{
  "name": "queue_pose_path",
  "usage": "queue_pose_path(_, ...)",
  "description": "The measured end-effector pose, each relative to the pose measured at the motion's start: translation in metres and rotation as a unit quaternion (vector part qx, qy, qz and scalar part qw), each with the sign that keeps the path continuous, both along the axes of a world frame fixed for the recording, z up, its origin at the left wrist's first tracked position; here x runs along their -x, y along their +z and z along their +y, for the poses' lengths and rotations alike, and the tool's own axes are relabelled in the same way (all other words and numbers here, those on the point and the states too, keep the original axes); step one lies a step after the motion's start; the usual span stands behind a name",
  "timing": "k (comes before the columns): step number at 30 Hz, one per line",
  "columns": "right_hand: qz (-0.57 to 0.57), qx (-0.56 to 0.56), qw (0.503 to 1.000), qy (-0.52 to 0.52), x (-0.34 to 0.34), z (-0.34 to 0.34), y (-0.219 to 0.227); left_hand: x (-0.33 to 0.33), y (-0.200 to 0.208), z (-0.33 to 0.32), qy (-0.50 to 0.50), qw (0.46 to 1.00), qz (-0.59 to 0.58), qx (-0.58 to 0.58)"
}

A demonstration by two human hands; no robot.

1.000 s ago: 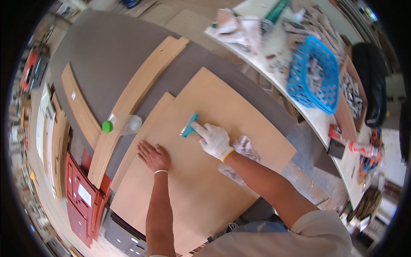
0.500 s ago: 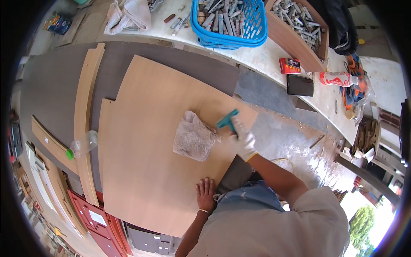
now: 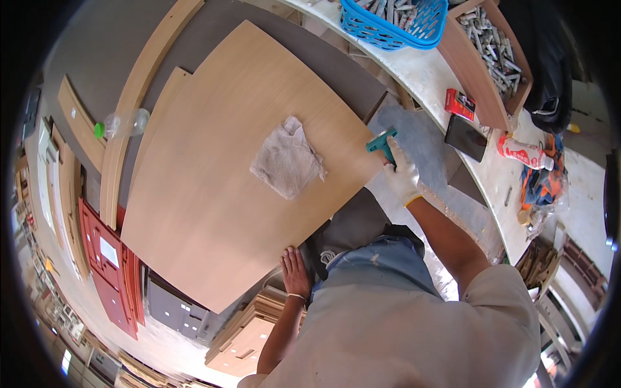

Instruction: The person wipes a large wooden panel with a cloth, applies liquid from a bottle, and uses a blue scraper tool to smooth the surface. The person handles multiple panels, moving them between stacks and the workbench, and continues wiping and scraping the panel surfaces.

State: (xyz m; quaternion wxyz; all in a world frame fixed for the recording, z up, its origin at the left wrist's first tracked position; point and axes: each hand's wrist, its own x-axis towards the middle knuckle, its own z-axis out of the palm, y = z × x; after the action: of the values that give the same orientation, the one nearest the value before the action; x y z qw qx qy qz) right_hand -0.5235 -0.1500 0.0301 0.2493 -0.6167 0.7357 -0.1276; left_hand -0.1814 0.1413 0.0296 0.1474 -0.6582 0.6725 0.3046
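My right hand (image 3: 403,178), in a white glove with a yellow cuff, is closed round the handle of a teal scraper (image 3: 381,141). The scraper's wide head is at the right edge of a large light wood panel (image 3: 213,194); whether it touches the panel I cannot tell. Bare and with its fingers stretched out, my left hand (image 3: 295,268) lies on the panel's near edge. A crumpled, pale greyish cloth (image 3: 284,158) rests on the panel, left of the scraper.
Dark boards lie under the panel, with a wood strip (image 3: 132,97) and a green-capped clear bottle (image 3: 129,123) at left. Across the white table (image 3: 427,71) stand a blue basket (image 3: 388,32), a wooden box of tubes (image 3: 475,71), a phone (image 3: 466,138) and a drink bottle (image 3: 522,152).
My right hand has moved the scraper to the panel's right edge. The view has shifted, and the left hand still rests at the near edge.
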Motion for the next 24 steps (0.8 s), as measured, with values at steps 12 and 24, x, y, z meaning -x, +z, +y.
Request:
queue_pose_path(12,-0.009,0.080,0.983,0.167,0.058,0.031,0.068,0.031,0.011,0.014,0.113,0.993,-0.042,-0.005)
queue_pose_path(24,0.028,-0.042,0.952,0.302,0.081,0.007,0.039,0.019,0.009,0.033,0.377,0.917,-0.131,0.017)
